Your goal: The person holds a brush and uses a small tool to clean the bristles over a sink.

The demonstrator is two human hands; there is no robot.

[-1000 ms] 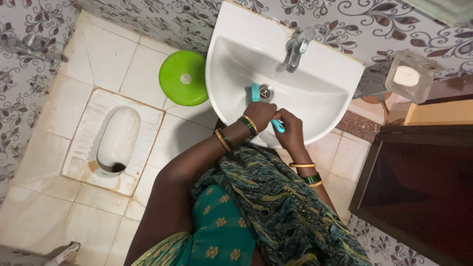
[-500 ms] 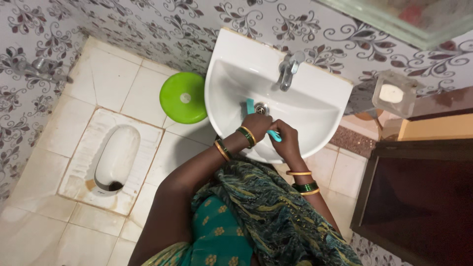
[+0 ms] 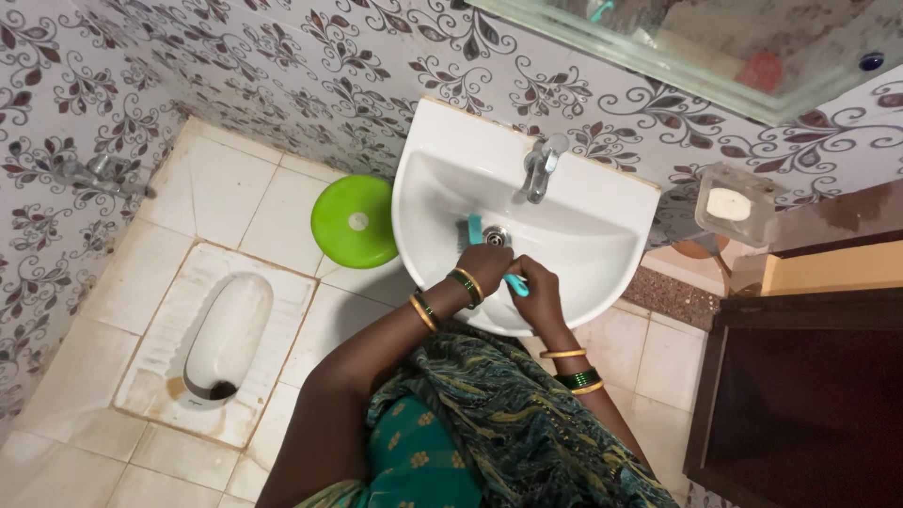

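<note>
A green round lid [image 3: 356,222] lies on the floor just left of the white basin [image 3: 602,202]. Over the basin's front edge, the left hand [image 3: 486,263] grips a teal brush [image 3: 475,230], its bristles beside the drain. The right hand [image 3: 538,290], touching the left, is closed on the handle's end.

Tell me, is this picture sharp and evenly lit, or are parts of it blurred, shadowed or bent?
In the head view, the basin is bright and sharp, with the teal brush and both hands, left hand and right hand, clear; the dark cabinet at the right sits in deep shadow; the wide lens bends the wall tiles near the edges; the mirror looks smeared.
</note>
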